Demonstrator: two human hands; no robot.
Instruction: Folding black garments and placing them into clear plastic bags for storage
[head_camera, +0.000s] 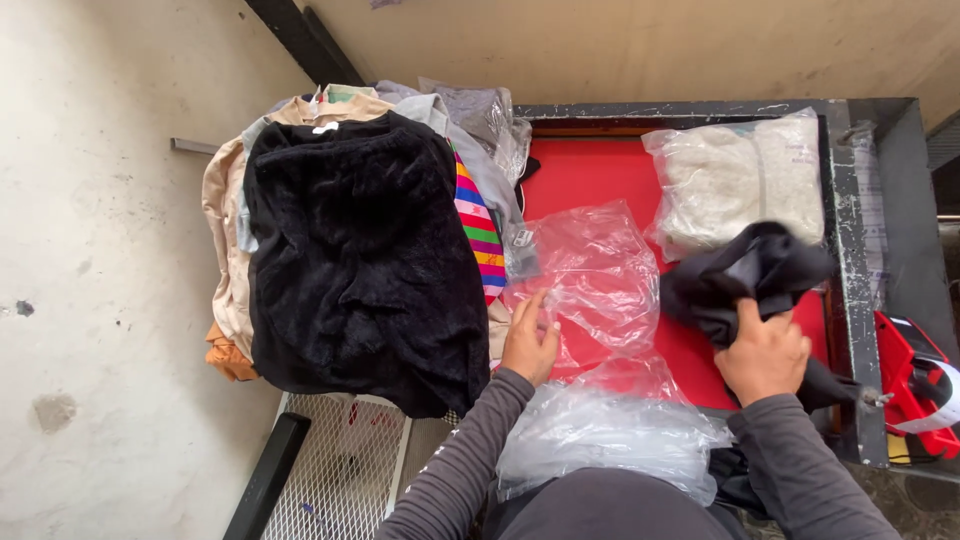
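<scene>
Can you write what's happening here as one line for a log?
left hand: flat on clear plastic bag | right hand: gripping folded black garment | surface: red table | nearby: clothes pile, bagged pale garment

Standing right next to this: the clear bag (590, 270) under the left hand (530, 345) is thin glossy plastic, all crinkled and catching light. The dark garment (745, 275) in the right hand (765, 355) looks like soft matt cloth. The black sweater (360, 260) topping the pile is fuzzy, almost velvety. The tabletop (590, 170) is smooth red with a scuffed, paint-chipped metal frame (850, 260). The bagged pale knit (740, 180) looks nubby under shiny film. The wall (90, 250) is rough, stained concrete.
</scene>
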